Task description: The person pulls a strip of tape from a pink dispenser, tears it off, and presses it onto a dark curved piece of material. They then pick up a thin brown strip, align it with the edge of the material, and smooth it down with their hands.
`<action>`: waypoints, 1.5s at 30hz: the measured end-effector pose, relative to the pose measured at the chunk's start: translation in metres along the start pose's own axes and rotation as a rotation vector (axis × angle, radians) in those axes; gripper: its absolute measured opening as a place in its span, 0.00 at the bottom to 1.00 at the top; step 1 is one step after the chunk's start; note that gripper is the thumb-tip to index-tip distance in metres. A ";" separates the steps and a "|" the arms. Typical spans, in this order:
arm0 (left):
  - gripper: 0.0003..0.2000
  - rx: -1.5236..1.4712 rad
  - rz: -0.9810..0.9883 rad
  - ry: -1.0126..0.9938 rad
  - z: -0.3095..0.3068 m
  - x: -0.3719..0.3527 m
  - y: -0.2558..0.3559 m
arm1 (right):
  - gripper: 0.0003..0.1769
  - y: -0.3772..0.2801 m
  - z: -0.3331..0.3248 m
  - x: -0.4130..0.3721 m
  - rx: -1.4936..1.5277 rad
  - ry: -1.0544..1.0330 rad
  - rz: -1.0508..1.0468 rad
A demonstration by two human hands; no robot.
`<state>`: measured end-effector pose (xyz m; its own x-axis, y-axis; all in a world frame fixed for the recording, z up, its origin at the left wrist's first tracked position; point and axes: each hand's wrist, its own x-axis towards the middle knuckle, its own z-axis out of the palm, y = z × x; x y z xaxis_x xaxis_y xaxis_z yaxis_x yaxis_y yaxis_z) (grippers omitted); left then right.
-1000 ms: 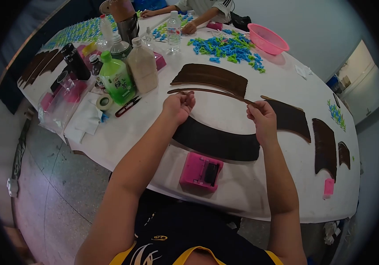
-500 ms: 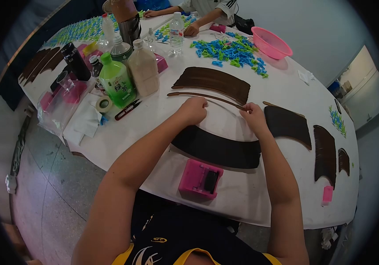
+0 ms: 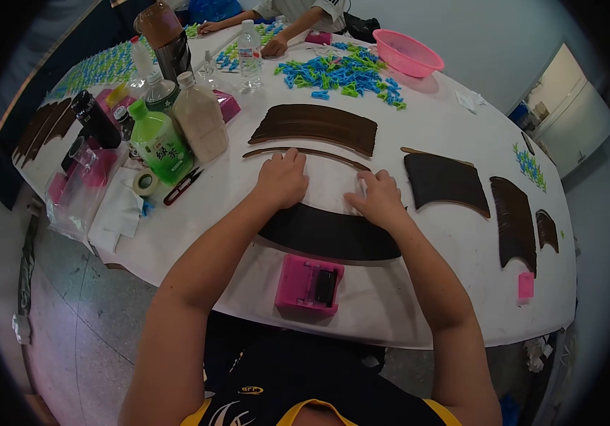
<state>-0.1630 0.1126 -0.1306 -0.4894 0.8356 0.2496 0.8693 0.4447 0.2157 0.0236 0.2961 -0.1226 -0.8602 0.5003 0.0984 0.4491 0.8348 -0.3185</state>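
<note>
Head view: left hand [image 3: 283, 177] and right hand [image 3: 379, 200] lie flat and open on the desk [image 3: 418, 284], gripping nothing, fingertips at the thin dark strip [image 3: 326, 153] lying just ahead, where uneven pressing could likely skid or snap that slim strip.

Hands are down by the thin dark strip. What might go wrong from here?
The thin strip by the left hand and right hand looks slender; uneven pressure might bend or snap it. The forearms cross the wide dark band, so a slide may drag it toward the pink device.
</note>
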 end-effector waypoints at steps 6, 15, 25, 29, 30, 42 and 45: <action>0.23 -0.003 -0.011 -0.067 -0.004 0.008 -0.001 | 0.42 -0.015 -0.007 0.008 -0.060 -0.075 0.110; 0.24 -0.002 -0.006 -0.083 0.005 0.024 -0.007 | 0.48 -0.013 -0.009 0.028 -0.083 -0.156 0.192; 0.25 -0.008 -0.024 -0.102 0.003 0.025 -0.007 | 0.50 -0.016 -0.014 0.031 -0.093 -0.214 0.216; 0.25 -0.016 -0.035 -0.073 0.002 0.022 -0.007 | 0.50 -0.017 -0.017 0.032 -0.100 -0.232 0.218; 0.24 -0.001 -0.071 -0.069 0.000 0.020 -0.006 | 0.50 -0.017 -0.018 0.032 -0.101 -0.236 0.216; 0.26 0.080 -0.302 -0.077 -0.012 0.005 -0.010 | 0.49 -0.014 -0.017 0.032 -0.092 -0.224 0.193; 0.27 0.068 -0.325 -0.079 -0.013 0.006 -0.008 | 0.50 -0.013 -0.015 0.032 -0.102 -0.218 0.190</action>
<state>-0.1739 0.1094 -0.1184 -0.7371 0.6677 0.1039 0.6726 0.7101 0.2081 -0.0065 0.3050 -0.1014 -0.7851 0.5978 -0.1622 0.6194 0.7552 -0.2148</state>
